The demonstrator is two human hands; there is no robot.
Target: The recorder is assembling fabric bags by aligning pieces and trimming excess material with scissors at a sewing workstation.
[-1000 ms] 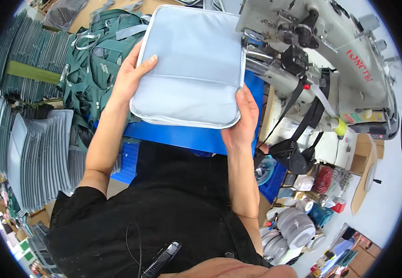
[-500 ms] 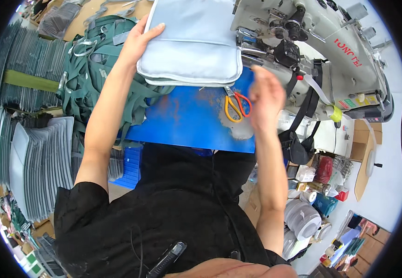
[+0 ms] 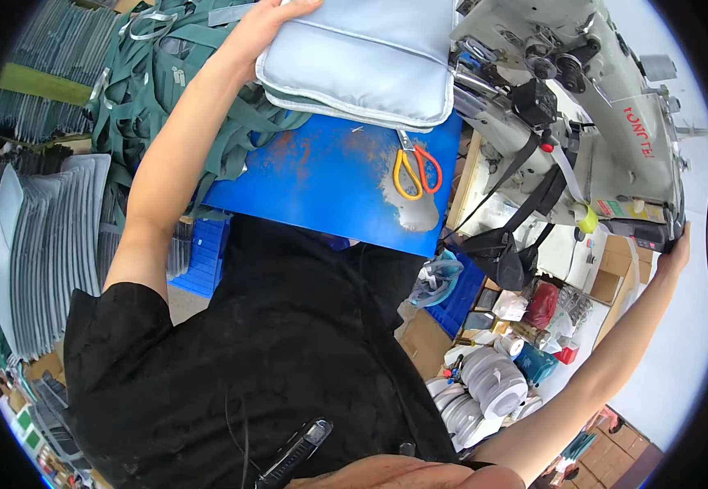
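Observation:
My left hand grips the left edge of a pale blue-grey padded fabric case with piped edges, its upper part out of frame. Below the case, orange-and-yellow handled scissors lie on a worn blue board. At the far right, my right hand is at the dark control panel on the end of a grey sewing machine, its fingers mostly hidden at the panel's side.
Green straps are heaped left of the board, beside tall stacks of grey padded pieces. Black straps and pouches hang below the machine. Blue bins, white spools and small supplies sit lower down.
The case has moved up, with my left hand still on it, uncovering the scissors and board. My right hand has left the case and moved right to the machine's panel.

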